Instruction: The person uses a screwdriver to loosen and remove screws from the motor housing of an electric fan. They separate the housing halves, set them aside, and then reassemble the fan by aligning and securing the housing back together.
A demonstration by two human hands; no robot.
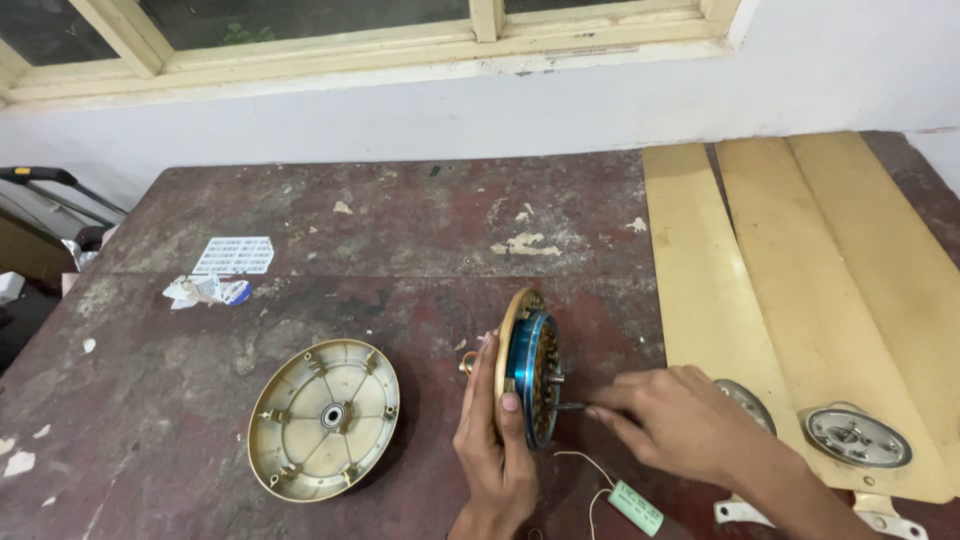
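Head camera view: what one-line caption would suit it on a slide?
Left hand holds a fan motor on edge while the right hand works at its centre, beside a gold cover.

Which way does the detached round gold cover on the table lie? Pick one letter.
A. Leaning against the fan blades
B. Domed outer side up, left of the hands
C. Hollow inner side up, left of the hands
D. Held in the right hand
C: the gold cover lies flat on the table, its ribs and centre bearing showing upward, left of the left hand that steadies the motor on edge.
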